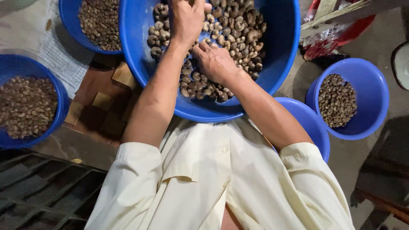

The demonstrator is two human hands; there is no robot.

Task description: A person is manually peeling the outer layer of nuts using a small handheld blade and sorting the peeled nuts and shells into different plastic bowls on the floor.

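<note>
Both hands are digging in the nuts (pixel 238 25) in the big bowl (pixel 140 51). The left hand (pixel 186 19) is reaching farther; the right hand (pixel 215 61) is lying flat, nearer. I cannot tell what the fingers are holding.

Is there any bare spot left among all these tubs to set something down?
Bare floor shows beside the right tub. Another patch is the paper sheet between the two left tubs. The middle is crowded: both hands, left and right, are in the nut-filled big tub.
</note>
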